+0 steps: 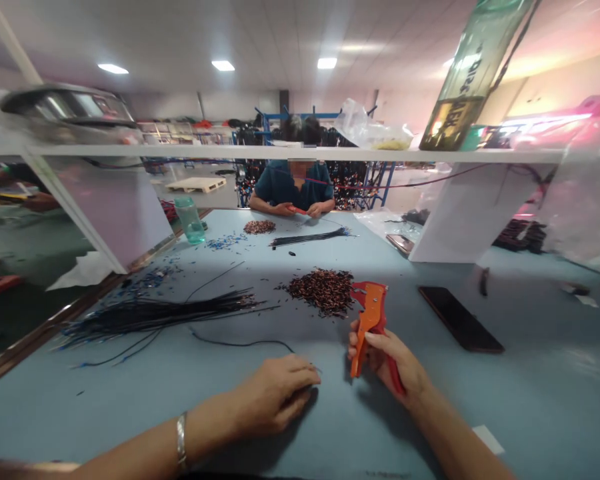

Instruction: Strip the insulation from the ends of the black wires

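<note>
My right hand (384,363) is wrapped round the handles of an orange and red wire stripper (373,310), its head pointing away from me. My left hand (283,393) is closed low over the table, fingertips together on the end of a single black wire (250,343) with a blue tip at its far end. A bundle of black wires (165,313), several with blue tips, lies to the left. Just beyond the tool's head sits a heap of small dark and copper-coloured scraps (323,292).
A black phone (460,319) lies at the right. Blue bits (153,280) are scattered at the left, near a green bottle (190,221). A white shelf (280,152) crosses above the table (260,440). Opposite, a person (295,187) holds a red tool beside another wire bundle (310,237).
</note>
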The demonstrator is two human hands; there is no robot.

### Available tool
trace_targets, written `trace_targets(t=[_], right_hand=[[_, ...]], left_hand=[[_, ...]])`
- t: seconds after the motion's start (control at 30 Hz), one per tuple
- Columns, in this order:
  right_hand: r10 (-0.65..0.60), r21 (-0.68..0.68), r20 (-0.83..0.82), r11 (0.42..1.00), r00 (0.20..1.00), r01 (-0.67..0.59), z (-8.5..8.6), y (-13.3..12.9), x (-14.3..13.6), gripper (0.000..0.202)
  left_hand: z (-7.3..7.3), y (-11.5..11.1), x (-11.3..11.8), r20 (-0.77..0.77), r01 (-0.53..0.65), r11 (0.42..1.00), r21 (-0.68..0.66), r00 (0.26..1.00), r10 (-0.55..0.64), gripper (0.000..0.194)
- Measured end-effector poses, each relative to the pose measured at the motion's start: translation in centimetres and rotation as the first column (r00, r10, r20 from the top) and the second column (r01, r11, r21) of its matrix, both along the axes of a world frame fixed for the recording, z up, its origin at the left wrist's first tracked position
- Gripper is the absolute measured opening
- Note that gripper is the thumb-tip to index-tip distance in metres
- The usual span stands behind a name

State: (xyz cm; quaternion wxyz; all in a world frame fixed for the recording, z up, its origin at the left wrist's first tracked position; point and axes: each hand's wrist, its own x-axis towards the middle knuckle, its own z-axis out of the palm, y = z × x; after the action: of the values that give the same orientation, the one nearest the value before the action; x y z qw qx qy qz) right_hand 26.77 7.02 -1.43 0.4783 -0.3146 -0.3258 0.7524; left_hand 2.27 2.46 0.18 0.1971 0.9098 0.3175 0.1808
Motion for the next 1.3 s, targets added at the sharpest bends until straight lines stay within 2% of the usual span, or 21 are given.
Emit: trace_targets(t=[0.07, 0.13, 0.23, 0.3, 0.37, 0.43, 0.5, 0.57, 0.6, 0.63, 0.7, 0.8, 0.9, 1.17, 1.23, 1.3], right_hand=[[0.006, -0.014, 0.011, 1.000, 1.000, -0.006, 0.0, 0.0, 0.0, 0.037], [0.010, -0.023, 0.015, 1.000, 1.000, -0.010, -0.2, 0.0, 0.2, 0.038], [0.014, -0.036, 0.018, 0.999, 1.000, -0.014, -0.8, 0.1, 0.5, 0.036], [0.020, -0.047, 0.033, 0.999, 0.999, -0.018, -1.3, 0.1, 0.7, 0.035], [0.029, -0.059, 0.040, 0.998, 0.999, -0.027, -1.5, 0.1, 0.9, 0.035], [0.034, -0.069, 0.040, 0.997, 0.999, -0.031, -1.5, 0.1, 1.0, 0.034], [0.039, -0.075, 0.036, 0.997, 0.999, -0.036, -1.4, 0.1, 1.0, 0.034], [0.030, -0.075, 0.030, 0.997, 0.999, -0.028, -1.4, 0.1, 1.0, 0.034], [0.029, -0.076, 0.030, 0.997, 0.999, -0.027, -1.4, 0.2, 1.0, 0.034], [0.033, -0.079, 0.031, 0.996, 0.999, -0.030, -1.5, 0.2, 1.0, 0.033], [0.040, -0.084, 0.038, 0.996, 0.998, -0.037, -1.5, 0.2, 1.0, 0.033], [0.039, -0.091, 0.060, 0.995, 0.997, -0.034, -1.3, 0.1, 1.0, 0.033], [0.007, -0.093, 0.085, 0.996, 0.996, 0.001, -0.9, -0.1, 0.8, 0.034], [0.015, -0.116, 0.153, 0.993, 0.988, 0.003, -1.0, 0.1, 1.1, 0.037], [0.012, -0.124, 0.164, 0.992, 0.986, 0.008, -1.0, 0.2, 1.2, 0.039], [0.012, -0.145, 0.174, 0.989, 0.985, 0.014, -1.0, 0.2, 1.2, 0.039]], left_hand=[[0.1, 0.5, -0.1, -0.053, -0.075, 0.997, -0.005, 0.996, 0.074, 0.035], [0.2, 1.2, 0.0, -0.134, -0.179, 0.982, 0.063, 0.973, 0.187, 0.040], [0.6, 1.8, -0.4, -0.172, -0.217, 0.972, 0.085, 0.958, 0.229, 0.028], [1.3, 1.7, -1.8, -0.185, -0.267, 0.958, 0.100, 0.942, 0.282, 0.027], [2.1, 1.5, -4.4, -0.196, -0.378, 0.915, 0.140, 0.895, 0.400, 0.029], [2.9, 1.7, -8.1, -0.197, -0.534, 0.821, 0.203, 0.799, 0.569, 0.031], [3.5, 2.5, -12.3, -0.201, -0.671, 0.695, 0.259, 0.666, 0.718, 0.032], [3.8, 3.8, -16.2, -0.222, -0.771, 0.563, 0.297, 0.518, 0.826, 0.031], [3.7, 4.5, -17.7, -0.241, -0.800, 0.516, 0.305, 0.460, 0.855, 0.031], [3.6, 5.1, -19.0, -0.261, -0.820, 0.482, 0.310, 0.414, 0.872, 0.033], [3.1, 6.1, -20.7, -0.304, -0.836, 0.453, 0.308, 0.365, 0.880, 0.034], [2.0, 6.7, -21.7, -0.366, -0.843, 0.457, 0.285, 0.345, 0.864, 0.033], [1.1, 6.4, -22.1, -0.401, -0.833, 0.488, 0.260, 0.367, 0.839, 0.032], [1.4, 2.4, -22.6, -0.391, -0.701, 0.677, 0.227, 0.571, 0.722, 0.025], [1.5, 1.3, -22.7, -0.384, -0.666, 0.707, 0.236, 0.605, 0.698, 0.035], [1.5, 0.8, -22.9, -0.392, -0.639, 0.728, 0.249, 0.621, 0.679, 0.058]])
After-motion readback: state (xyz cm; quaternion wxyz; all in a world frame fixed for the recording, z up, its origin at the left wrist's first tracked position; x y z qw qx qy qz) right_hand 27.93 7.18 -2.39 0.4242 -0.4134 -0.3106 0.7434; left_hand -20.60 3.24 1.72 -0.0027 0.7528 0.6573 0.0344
